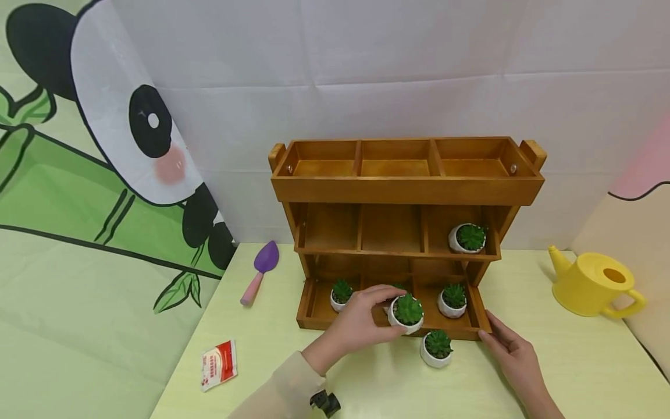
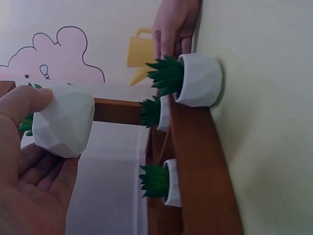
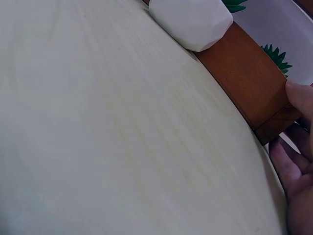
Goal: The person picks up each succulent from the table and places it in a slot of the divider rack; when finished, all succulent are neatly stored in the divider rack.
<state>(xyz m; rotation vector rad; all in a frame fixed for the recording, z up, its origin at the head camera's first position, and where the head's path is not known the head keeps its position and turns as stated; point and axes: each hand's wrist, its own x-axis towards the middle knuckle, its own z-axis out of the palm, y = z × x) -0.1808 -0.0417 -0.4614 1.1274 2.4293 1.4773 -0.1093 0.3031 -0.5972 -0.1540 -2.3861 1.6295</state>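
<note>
In the head view my left hand [image 1: 361, 319] pinches a small white faceted pot with a green succulent [image 1: 407, 310] between thumb and fingers. The left wrist view shows this white pot [image 2: 64, 121] tilted and raised above the shelf's front edge. My right hand [image 1: 515, 356] grips the lower right front corner of a brown three-tier wooden shelf [image 1: 408, 191]. In the right wrist view its thumb [image 3: 299, 97] lies against the shelf corner [image 3: 274, 125]. Another potted succulent [image 1: 435, 349] stands on the table before the shelf.
On the bottom tier are a left succulent [image 1: 341, 294], a right one [image 1: 452, 299], and greenery mostly hidden behind the held pot. One succulent [image 1: 467, 238] sits in the middle tier's right compartment. A yellow watering can [image 1: 591, 285], purple trowel [image 1: 266, 259] and red-white packet [image 1: 219, 365] lie around.
</note>
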